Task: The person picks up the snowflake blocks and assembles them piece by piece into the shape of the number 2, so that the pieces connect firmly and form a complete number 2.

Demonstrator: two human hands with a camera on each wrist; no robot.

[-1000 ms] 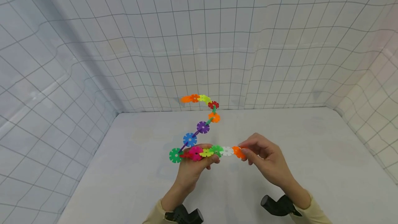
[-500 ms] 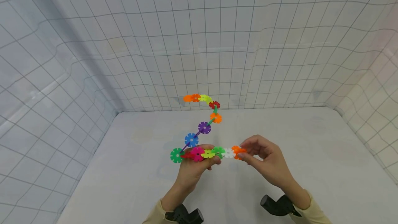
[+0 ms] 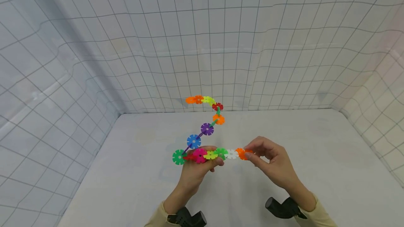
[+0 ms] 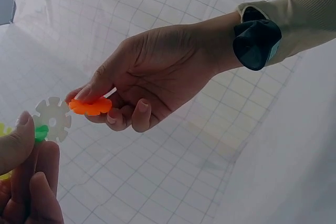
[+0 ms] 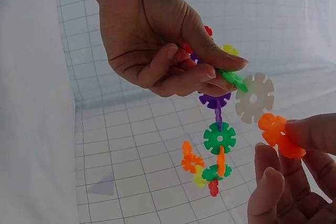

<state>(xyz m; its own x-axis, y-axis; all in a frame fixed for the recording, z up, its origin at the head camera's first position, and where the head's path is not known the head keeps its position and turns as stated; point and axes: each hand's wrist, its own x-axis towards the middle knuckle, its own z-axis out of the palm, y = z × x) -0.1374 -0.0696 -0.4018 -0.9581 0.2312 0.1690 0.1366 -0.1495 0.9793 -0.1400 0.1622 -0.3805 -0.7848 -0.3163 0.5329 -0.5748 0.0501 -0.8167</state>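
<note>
A chain of colourful notched snowflake discs hangs in the air in the head view. My left hand (image 3: 197, 171) grips its near part, thumb by the bright green disc (image 3: 221, 153), with a pink disc (image 3: 200, 155) lying over the hand. To the right of the green disc is a white disc (image 5: 254, 98). My right hand (image 3: 273, 162) pinches an orange piece (image 4: 90, 105) between thumb and fingers, its edge meeting the white disc. Whether it is slotted in, or is one disc or two, I cannot tell. A dark green disc (image 3: 179, 157) sits at the left bend.
The chain's far part curves away past a blue disc (image 3: 194, 141) and a purple disc (image 3: 207, 129) to an orange end disc (image 3: 190, 100). Below lies a white table (image 3: 142, 185). Grid-patterned sheeting (image 3: 202, 45) encloses the back and sides. Each wrist wears a black camera (image 3: 281, 207).
The orange piece in my right fingers has turned slightly beside the white disc. The chain shifted a little right, then slightly back. My left hand stays nearly still.
</note>
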